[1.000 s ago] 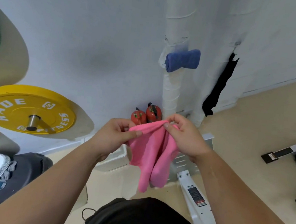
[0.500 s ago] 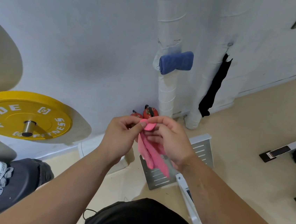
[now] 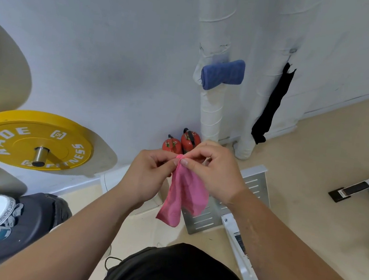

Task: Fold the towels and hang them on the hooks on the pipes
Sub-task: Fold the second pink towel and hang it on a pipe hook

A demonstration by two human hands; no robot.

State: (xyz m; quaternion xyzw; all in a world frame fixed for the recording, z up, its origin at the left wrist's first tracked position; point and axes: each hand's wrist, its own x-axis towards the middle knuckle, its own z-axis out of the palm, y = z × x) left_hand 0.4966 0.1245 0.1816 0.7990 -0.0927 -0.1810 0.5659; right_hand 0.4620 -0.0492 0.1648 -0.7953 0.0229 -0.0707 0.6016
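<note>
Unfurled lower than in the earlier frame, with left hand (image 3: pixel 150 177) pinching its top corner, the small pink cloth towel (image 3: pixel 182 194) hangs vertically; right hand (image 3: pixel 216 177) pinches the same corner. Beyond stands a white tape-wrapped pipe (image 3: pixel 211 110), nearer the right hand.

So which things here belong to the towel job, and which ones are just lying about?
Job:
- pink towel, pinched at its top by left hand and right hand
- blue towel and black towel, already on the pipes

Lying about:
- yellow plate
- red canisters
- slotted metal plate
- dark bag
</note>
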